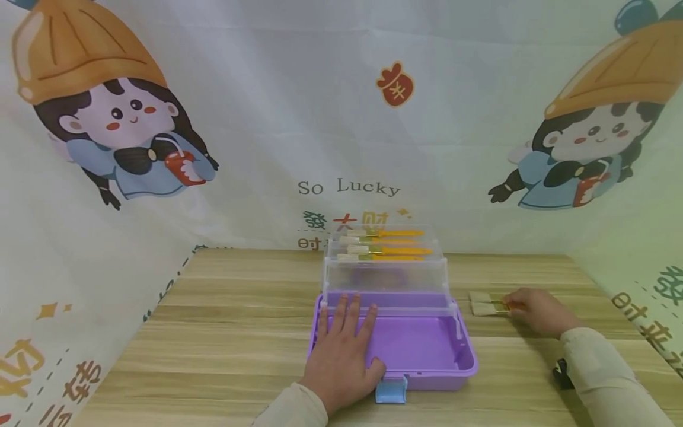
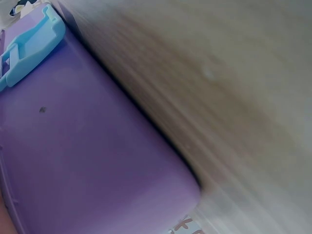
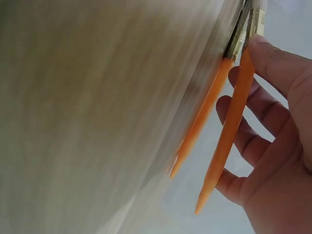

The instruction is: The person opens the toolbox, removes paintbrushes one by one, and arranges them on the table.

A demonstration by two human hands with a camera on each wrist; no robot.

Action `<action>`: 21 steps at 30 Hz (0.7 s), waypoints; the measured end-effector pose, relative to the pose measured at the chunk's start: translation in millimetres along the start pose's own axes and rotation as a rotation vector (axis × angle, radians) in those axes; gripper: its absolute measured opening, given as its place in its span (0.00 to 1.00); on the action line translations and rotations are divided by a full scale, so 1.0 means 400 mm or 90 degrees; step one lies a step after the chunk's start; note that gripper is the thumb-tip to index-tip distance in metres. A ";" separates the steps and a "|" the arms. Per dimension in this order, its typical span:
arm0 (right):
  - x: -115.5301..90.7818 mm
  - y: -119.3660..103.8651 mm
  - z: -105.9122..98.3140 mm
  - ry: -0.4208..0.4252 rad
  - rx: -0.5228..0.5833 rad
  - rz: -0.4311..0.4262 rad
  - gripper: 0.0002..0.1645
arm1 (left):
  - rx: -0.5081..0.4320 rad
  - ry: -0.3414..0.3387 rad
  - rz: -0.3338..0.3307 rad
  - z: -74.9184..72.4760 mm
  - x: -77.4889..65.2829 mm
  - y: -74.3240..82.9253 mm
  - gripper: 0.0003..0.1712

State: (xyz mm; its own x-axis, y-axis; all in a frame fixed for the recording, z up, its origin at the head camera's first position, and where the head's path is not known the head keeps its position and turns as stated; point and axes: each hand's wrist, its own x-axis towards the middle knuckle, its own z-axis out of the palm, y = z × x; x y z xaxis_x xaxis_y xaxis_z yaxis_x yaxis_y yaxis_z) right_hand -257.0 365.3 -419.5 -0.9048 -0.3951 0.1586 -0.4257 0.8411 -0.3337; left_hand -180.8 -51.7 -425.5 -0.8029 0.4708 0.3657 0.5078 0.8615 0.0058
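Observation:
A purple plastic box (image 1: 421, 347) stands open on the table, its light-blue latch (image 1: 391, 391) at the front. Across the box's left side rests my left hand (image 1: 341, 359), fingers spread and fairly straight. To the right of the box, my right hand (image 1: 541, 311) pinches a paintbrush (image 3: 229, 124) by its orange handle, near the metal collar. Close beside it in the right wrist view is a second orange-handled paintbrush (image 3: 202, 114), against the tabletop. Their pale bristles point toward the box in the head view.
A clear raised tray (image 1: 384, 276) at the box's back bears several orange-handled brushes (image 1: 392, 251). The wooden table (image 1: 224, 332) extends on both sides. Behind it hangs a printed cloth (image 1: 267, 118), with more cloth along the sides.

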 end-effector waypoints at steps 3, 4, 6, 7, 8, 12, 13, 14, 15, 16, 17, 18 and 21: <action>-0.002 0.006 0.002 -0.021 0.005 0.014 0.13 | 0.004 -0.001 0.002 0.001 0.001 0.001 0.46; -0.002 0.009 0.003 -0.027 0.007 0.018 0.12 | 0.004 0.000 0.003 0.001 0.001 0.001 0.46; -0.002 0.015 0.006 -0.035 0.004 0.019 0.12 | 0.004 0.003 0.004 0.001 0.001 0.002 0.46; -0.002 0.017 0.007 -0.039 0.004 0.019 0.12 | 0.003 0.004 0.005 0.000 0.001 0.002 0.46; -0.001 0.019 0.008 -0.042 0.005 0.019 0.12 | 0.002 0.005 0.004 0.001 0.001 0.002 0.46; -0.003 0.019 0.005 -0.051 0.021 0.029 0.11 | -0.004 0.006 0.005 0.002 0.001 0.004 0.46; -0.004 0.015 0.002 -0.050 0.024 0.031 0.11 | -0.006 0.004 0.004 0.002 0.001 0.004 0.46; -0.004 0.011 -0.002 -0.047 0.029 0.032 0.11 | -0.007 0.002 0.003 0.003 0.001 0.004 0.46; -0.002 0.005 -0.007 -0.040 0.027 0.029 0.11 | -0.007 0.001 0.004 0.003 0.001 0.004 0.46; 0.002 -0.002 -0.012 -0.032 0.023 0.022 0.11 | -0.005 -0.002 0.003 0.003 0.001 0.004 0.46; 0.008 -0.013 -0.019 -0.024 0.015 0.016 0.12 | -0.005 -0.002 0.003 0.003 0.001 0.004 0.46; 0.016 -0.026 -0.027 -0.015 0.006 0.008 0.12 | -0.001 0.000 0.004 0.002 0.001 0.003 0.46; 0.058 -0.084 -0.054 0.014 -0.023 -0.018 0.13 | 0.009 0.007 0.004 0.002 0.001 0.000 0.46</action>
State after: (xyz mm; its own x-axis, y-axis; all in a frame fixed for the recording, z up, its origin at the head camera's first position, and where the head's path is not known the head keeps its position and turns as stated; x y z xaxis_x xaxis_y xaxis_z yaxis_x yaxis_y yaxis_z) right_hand -263.6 336.0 -384.5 -0.8923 -0.4107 0.1876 -0.4500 0.8428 -0.2952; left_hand -181.2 -51.4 -426.0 -0.7960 0.4750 0.3752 0.5090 0.8607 -0.0097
